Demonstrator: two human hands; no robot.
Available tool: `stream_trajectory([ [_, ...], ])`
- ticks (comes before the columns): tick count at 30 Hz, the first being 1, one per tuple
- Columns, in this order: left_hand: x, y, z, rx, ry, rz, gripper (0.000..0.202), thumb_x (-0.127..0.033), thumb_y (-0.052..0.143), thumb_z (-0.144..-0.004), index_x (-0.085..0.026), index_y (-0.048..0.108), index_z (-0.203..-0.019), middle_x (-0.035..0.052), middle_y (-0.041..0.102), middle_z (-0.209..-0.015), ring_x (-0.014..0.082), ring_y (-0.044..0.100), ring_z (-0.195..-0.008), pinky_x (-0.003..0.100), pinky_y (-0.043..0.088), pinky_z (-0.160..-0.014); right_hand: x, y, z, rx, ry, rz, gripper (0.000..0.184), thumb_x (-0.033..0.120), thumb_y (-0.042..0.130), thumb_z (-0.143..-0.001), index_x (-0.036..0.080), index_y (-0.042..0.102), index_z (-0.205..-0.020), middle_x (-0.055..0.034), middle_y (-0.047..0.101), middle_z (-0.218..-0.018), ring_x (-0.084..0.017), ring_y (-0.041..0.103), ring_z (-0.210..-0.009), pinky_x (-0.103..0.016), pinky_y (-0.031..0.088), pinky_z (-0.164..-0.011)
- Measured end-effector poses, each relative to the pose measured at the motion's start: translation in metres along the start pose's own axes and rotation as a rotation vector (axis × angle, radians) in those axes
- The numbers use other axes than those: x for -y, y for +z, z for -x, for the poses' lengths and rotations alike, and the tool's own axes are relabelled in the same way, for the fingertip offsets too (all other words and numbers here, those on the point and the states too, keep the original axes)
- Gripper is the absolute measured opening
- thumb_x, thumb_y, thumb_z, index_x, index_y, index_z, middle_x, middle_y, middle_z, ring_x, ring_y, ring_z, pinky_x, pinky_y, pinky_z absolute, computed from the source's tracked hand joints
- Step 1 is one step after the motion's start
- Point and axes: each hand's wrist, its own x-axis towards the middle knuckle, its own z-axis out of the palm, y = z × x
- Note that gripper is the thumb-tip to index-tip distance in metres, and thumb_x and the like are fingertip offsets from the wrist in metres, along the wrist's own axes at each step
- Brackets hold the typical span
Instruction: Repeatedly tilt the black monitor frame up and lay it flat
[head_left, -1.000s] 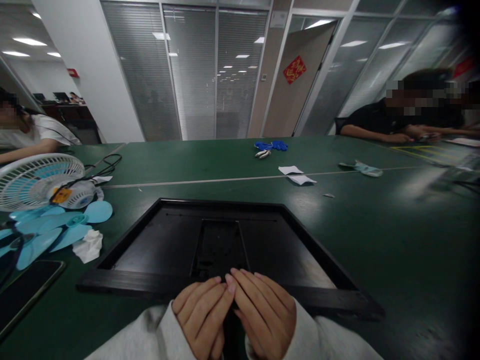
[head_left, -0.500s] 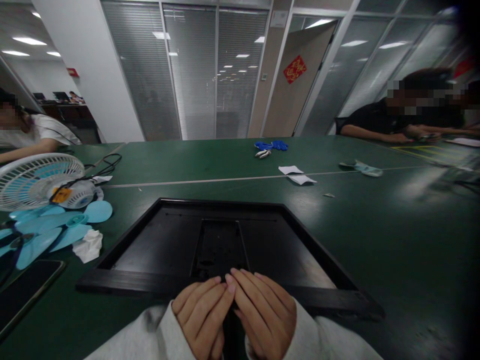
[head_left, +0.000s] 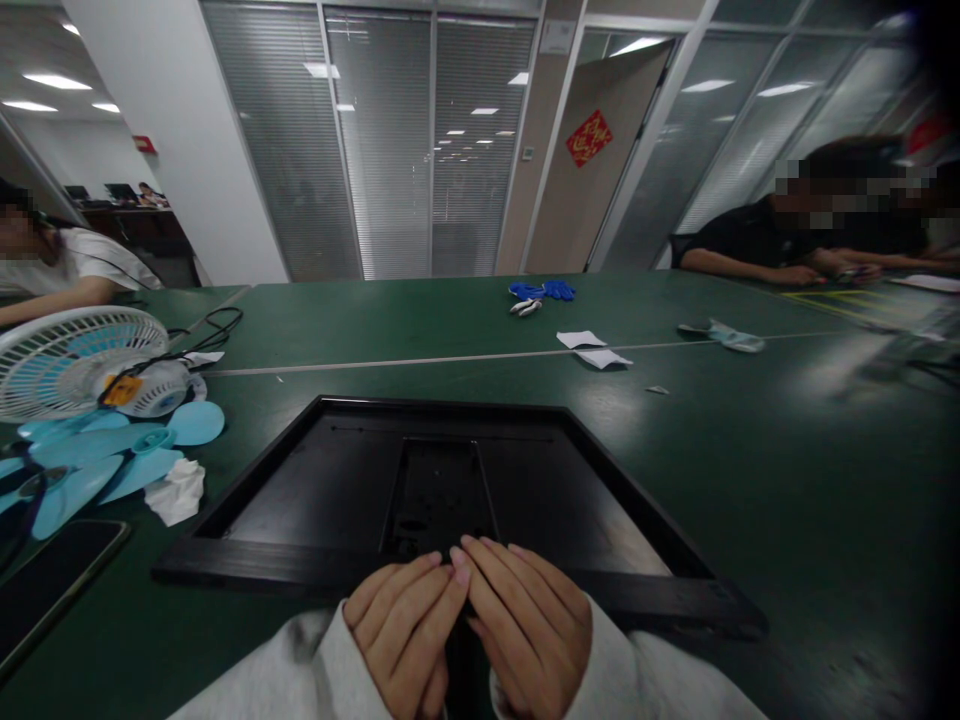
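A large black picture frame (head_left: 247, 565) lies back side up on the green table (head_left: 787, 480), with a dark upright panel down its middle. My left hand (head_left: 401, 635) and my right hand (head_left: 529, 625) meet at the centre of the frame's near rail. Their fingers are pressed together and curled over the rail, index fingertips touching. A dark strip shows between the two hands; I cannot make out what it is. The thumbs are hidden. Grey sleeves cover both wrists.
At the left lie a white fan grille (head_left: 71, 360), light blue fan blades (head_left: 127, 455), a crumpled tissue (head_left: 176, 490) and a dark phone (head_left: 45, 590). Blue gloves (head_left: 544, 291), paper scraps (head_left: 592, 350) and a face mask (head_left: 724, 337) lie farther back. Other people sit at far left and right.
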Motion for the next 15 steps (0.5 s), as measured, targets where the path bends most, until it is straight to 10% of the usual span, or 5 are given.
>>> stream_trajectory([
  [15,-0.001,0.0004,0.0008,-0.011,-0.016,0.014,0.039,-0.005,0.039,-0.083,-0.009,0.063,-0.113,0.0087,0.067,-0.105,0.0181,0.057,-0.11,0.03,0.043,-0.094,0.0001,0.0013,0.0035,0.012,-0.01,0.005,0.035,0.013,0.036,-0.09,0.006,0.065,-0.11,-0.011,0.065,-0.113,-0.019,0.059,-0.108,-0.032,0.045,-0.089],
])
